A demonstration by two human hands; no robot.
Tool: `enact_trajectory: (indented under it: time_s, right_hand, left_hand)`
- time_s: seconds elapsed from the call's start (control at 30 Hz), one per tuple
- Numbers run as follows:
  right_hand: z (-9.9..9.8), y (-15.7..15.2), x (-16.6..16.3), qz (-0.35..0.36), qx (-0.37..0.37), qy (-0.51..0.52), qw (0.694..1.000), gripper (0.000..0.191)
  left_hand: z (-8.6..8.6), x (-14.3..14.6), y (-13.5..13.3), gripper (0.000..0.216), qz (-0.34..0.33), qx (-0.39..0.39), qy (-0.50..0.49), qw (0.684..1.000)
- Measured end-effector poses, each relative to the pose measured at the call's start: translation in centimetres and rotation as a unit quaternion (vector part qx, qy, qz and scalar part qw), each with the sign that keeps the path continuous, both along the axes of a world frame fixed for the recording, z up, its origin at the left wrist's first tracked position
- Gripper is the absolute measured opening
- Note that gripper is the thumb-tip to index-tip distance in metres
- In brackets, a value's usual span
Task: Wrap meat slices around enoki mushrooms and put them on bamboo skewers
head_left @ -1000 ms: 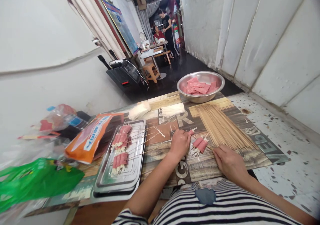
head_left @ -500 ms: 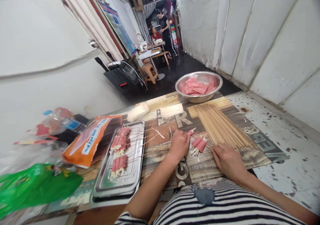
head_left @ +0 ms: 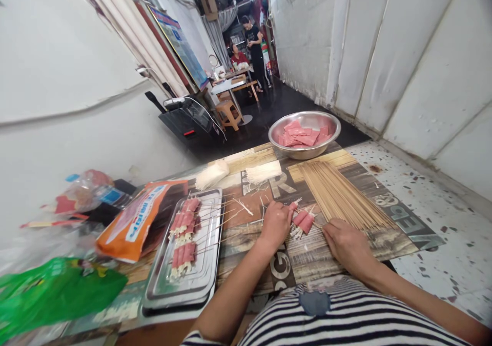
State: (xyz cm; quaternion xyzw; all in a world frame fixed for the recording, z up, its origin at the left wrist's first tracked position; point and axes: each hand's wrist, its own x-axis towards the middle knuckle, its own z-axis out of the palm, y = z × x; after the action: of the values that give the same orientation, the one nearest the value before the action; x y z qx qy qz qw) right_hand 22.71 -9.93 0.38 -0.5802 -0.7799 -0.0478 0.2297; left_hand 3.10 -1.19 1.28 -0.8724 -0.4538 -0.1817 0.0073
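My left hand (head_left: 275,224) is closed around a pink meat roll (head_left: 293,206) with white enoki ends poking out. My right hand (head_left: 348,246) pinches a thin bamboo skewer (head_left: 318,226), most of it hidden under the fingers. That skewer runs leftward to a pair of enoki-filled meat rolls (head_left: 303,221) lying close together on the table, just right of the left hand's roll. How far the point has gone through is too small to tell. On the left, a metal tray (head_left: 205,284) carries several finished skewers (head_left: 183,256) of the same rolls.
A steel bowl (head_left: 336,130) of pink meat slices stands at the back. Loose bamboo skewers (head_left: 342,195) lie on the right, with white enoki bundles (head_left: 263,171) behind my left hand. An orange package (head_left: 134,223) and green bag (head_left: 57,294) crowd the left. Two people are far off.
My right hand has shifted slightly left with the skewer, and the pair of rolls now sits nearer my left hand. The left hand has hardly moved.
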Motion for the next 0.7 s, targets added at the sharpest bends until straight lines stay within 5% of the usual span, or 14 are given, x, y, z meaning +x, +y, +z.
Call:
enact_trajectory:
  time_s: [0.27,0.7]
  right_hand:
    - [0.3,1.5,-0.3,0.042,-0.006,-0.003,0.999,0.026]
    - [-0.5,3.7,-1.6,0.044,-0.043,-0.011,0.998,0.02]
  left_hand:
    - [0.6,-0.3,0.3,0.03,-0.034,-0.028,0.006,0.999]
    - [0.4,-0.2,-0.5,0.029,0.013,-0.052,-0.013,0.999]
